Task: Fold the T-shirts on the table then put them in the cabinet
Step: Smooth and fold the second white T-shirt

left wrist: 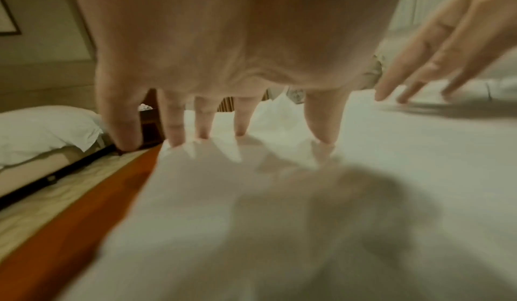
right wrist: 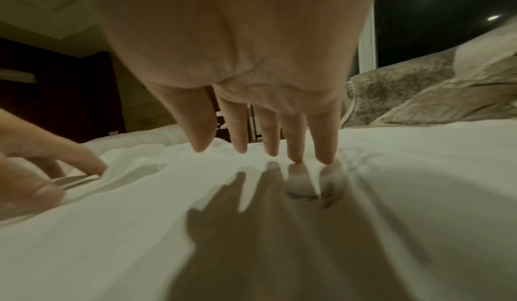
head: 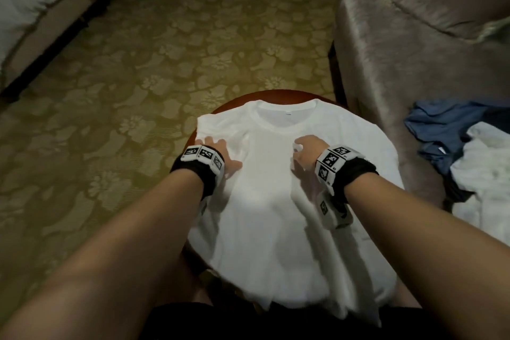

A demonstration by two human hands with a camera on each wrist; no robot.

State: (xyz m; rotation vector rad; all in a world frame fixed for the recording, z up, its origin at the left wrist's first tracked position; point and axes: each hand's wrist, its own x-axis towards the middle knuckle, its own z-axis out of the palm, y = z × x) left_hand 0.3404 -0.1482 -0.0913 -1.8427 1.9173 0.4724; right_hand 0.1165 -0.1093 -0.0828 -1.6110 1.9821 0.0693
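A white T-shirt (head: 278,196) lies spread face-up over the round desk (head: 240,99), collar on the far side and hem hanging off the near edge. The left hand (head: 220,156) rests near the shirt's left shoulder and the right hand (head: 305,154) right of its chest, both with fingers (right wrist: 324,142) released and straight, tips pressing the cloth, probably to smooth it before folding. Right of the shirt, a blue garment (head: 444,132) and more white cloth (head: 485,174) lie on the armchair (head: 400,50). No cabinet is visible, and the desk is mostly covered.
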